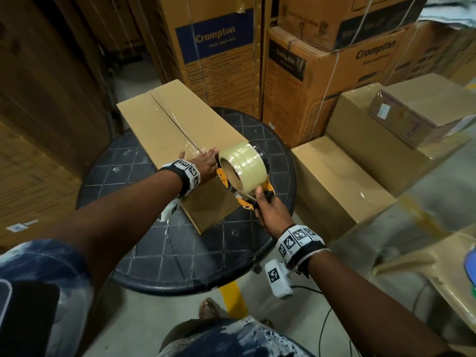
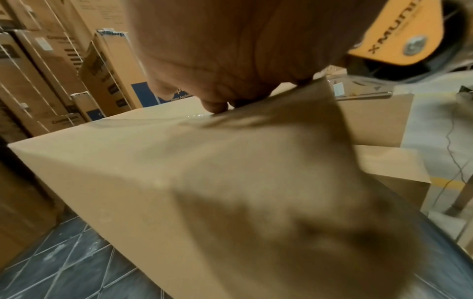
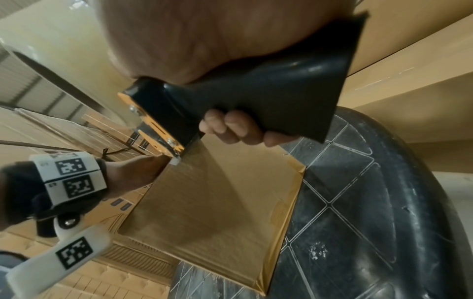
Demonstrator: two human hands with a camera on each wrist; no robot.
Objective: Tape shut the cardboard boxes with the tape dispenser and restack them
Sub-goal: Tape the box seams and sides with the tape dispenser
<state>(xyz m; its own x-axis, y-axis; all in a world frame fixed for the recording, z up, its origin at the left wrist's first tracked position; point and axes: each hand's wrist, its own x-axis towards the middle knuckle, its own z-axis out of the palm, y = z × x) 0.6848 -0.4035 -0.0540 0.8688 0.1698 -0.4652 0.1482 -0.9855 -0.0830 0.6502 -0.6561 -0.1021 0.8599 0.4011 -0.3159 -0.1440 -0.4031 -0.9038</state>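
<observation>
The box [image 1: 180,135] lay lengthwise on the round tabletop [image 1: 128,161], flaps closed, and clear tape already ran along its top seam from the far end toward the near edge. The left hand [image 1: 203,162] lay flat on the tape at that near end, fingers straight, pressing it down. The right hand [image 1: 270,215] was wrapped tight round the black handle of the dispenser [image 1: 243,170] — fingers curled under it in the right wrist view — with the roll held just beside the left hand, at the box's near top edge.

By my reading, the top strip was nearly done; what looked left on this one was carrying the tape over the edge onto the near end face, then cutting it. That end face showed no clear tape that I could make out.

To the right, plain boxes [image 1: 340,181] stood on the floor in a stepped stack, some with glossy tape on top — how many were still to do, I couldn't tell.
</observation>
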